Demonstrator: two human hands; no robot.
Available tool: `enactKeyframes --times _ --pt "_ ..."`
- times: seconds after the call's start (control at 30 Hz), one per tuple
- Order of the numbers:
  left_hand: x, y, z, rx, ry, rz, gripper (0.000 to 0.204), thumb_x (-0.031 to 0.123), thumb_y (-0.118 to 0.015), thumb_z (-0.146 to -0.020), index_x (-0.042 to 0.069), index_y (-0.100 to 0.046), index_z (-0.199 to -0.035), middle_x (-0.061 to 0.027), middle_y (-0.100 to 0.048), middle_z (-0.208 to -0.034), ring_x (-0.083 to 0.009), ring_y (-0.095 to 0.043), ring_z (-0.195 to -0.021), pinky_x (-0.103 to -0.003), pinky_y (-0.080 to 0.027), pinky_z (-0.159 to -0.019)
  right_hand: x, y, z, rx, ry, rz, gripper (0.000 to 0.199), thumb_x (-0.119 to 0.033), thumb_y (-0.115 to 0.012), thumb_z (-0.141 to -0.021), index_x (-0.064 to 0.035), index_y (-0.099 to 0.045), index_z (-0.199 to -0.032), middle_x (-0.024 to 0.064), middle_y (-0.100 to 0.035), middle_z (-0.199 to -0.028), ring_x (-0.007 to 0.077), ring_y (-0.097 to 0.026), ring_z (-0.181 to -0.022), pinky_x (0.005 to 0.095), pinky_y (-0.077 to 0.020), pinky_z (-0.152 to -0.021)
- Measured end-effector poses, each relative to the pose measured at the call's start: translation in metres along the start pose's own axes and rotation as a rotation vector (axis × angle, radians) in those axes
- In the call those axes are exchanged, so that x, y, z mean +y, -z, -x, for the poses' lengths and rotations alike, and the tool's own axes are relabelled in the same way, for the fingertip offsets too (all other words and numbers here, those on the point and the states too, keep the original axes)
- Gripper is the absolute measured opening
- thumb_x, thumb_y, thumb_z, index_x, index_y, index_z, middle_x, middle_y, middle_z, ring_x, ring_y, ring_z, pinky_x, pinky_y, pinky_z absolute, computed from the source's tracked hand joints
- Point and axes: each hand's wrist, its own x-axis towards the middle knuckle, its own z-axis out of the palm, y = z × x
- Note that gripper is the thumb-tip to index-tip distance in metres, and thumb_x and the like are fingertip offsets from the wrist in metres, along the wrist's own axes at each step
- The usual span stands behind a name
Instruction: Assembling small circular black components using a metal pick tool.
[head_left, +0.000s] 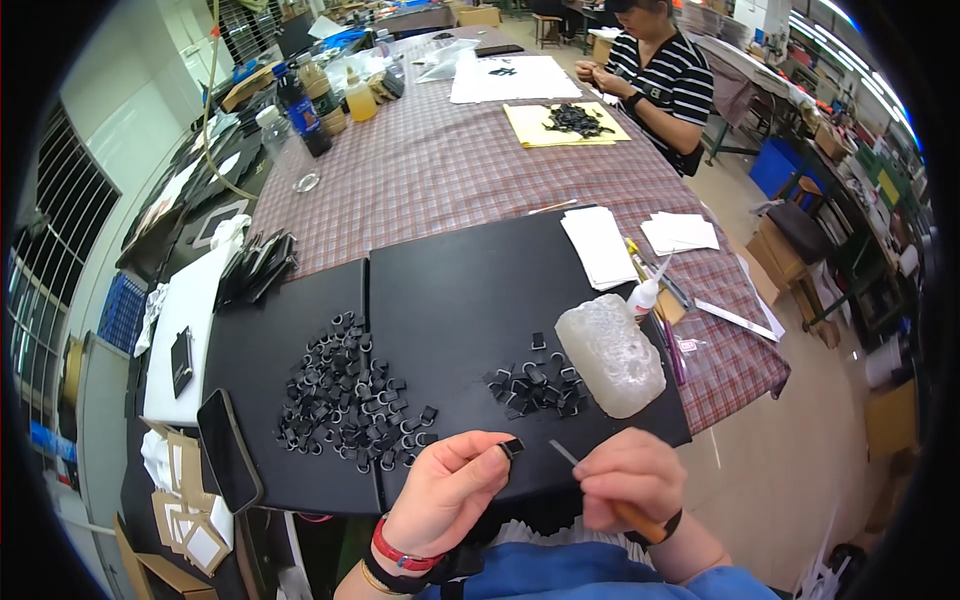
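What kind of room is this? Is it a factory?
Probably a small assembly workshop: heaps of small black plastic pieces lie on black mats, and another person sorts similar pieces further along the long checked-cloth table.

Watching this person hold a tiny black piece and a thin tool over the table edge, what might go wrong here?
The small black piece, pinched in the left hand beyond the black mat, might slip and fall to the floor. The thin tool in the right hand points toward the left fingertips and could prick them. The phone overhangs the mat's corner.
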Motion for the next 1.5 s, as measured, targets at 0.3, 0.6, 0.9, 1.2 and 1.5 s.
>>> enactKeyframes --times 0.3,0.6,0.9,1.2,1.5 --pt "-0.001 -0.004 0.001 0.024 0.004 0.022 0.02 0.015 -0.065 -0.095 -0.001 -0.067 -0.107 0.0023 -0.053 -0.078 -0.0091 -0.041 -0.071 -0.026 -0.036 -0.068 0.001 -0.013 -0.002 -0.073 0.058 0.054 0.02 -0.006 -0.076 -0.078 -0.0044 -0.068 -0.097 0.0087 -0.068 -0.097 0.0227 -0.068 -0.08 0.0304 -0.0582 -0.066" --pt "-0.002 0.0 0.001 0.009 -0.005 0.041 0.019 0.016 -0.065 -0.096 0.001 -0.067 -0.107 0.0025 -0.052 -0.077 -0.0095 -0.041 -0.07 -0.026 -0.036 -0.067 0.004 -0.015 0.0 -0.108 0.066 0.074 0.018 -0.014 -0.076 -0.085 -0.0062 -0.067 -0.098 0.0068 -0.067 -0.094 0.0219 -0.068 -0.079 0.0298 -0.0572 -0.064" --pt "-0.002 -0.001 0.001 -0.008 0.004 0.064 0.019 0.015 -0.063 -0.097 0.001 -0.068 -0.11 0.0021 -0.052 -0.077 -0.0106 -0.042 -0.071 -0.026 -0.036 -0.068 0.003 -0.012 0.0 -0.133 0.081 0.084 0.018 -0.015 -0.075 -0.085 -0.0064 -0.068 -0.099 0.0072 -0.067 -0.095 0.0226 -0.068 -0.08 0.03 -0.0566 -0.064" --pt "-0.002 0.0 0.001 -0.014 0.007 0.058 0.02 0.015 -0.062 -0.097 0.001 -0.067 -0.11 0.0016 -0.051 -0.077 -0.0108 -0.042 -0.072 -0.026 -0.037 -0.068 0.004 -0.014 0.001 -0.083 0.094 0.077 0.017 -0.013 -0.074 -0.082 -0.0045 -0.069 -0.097 0.0094 -0.068 -0.096 0.0226 -0.067 -0.081 0.0309 -0.0576 -0.066" --pt "-0.007 -0.004 0.001 0.03 -0.02 0.034 0.017 0.01 -0.065 -0.095 0.0 -0.067 -0.109 0.0007 -0.056 -0.08 -0.0096 -0.046 -0.072 -0.026 -0.039 -0.069 -0.001 -0.013 -0.007 0.047 -0.147 0.087 0.018 -0.005 -0.073 -0.083 -0.0024 -0.068 -0.101 0.011 -0.068 -0.095 0.0248 -0.068 -0.079 0.0317 -0.0565 -0.067"
